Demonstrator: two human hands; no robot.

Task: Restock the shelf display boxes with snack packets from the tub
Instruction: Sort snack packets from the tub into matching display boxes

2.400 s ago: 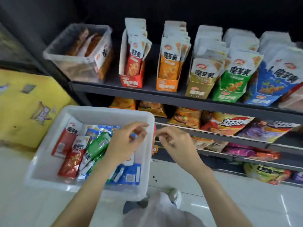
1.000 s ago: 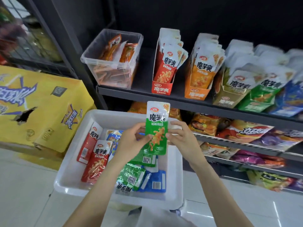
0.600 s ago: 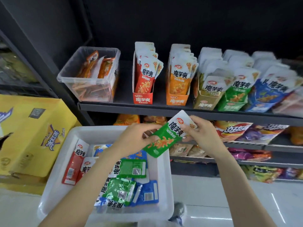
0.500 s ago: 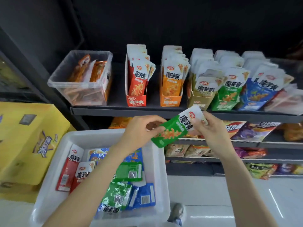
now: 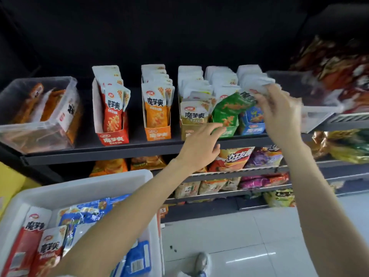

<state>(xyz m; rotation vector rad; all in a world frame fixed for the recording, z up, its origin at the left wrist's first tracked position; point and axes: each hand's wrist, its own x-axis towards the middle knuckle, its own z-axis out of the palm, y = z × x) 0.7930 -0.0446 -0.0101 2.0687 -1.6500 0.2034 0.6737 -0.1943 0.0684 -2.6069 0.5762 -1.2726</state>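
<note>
My right hand (image 5: 279,112) pinches the green packet (image 5: 232,105) by its top, over the green display box (image 5: 225,128) — my left hand (image 5: 201,144), fingers loose, touches the box front. Tilted like this, it may catch the front packets and crumple.

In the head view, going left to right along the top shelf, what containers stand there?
Clear plastic bin → red display box → orange display box → tan display box → green display box, where the right hand holds a green packet → blue display box.
</note>
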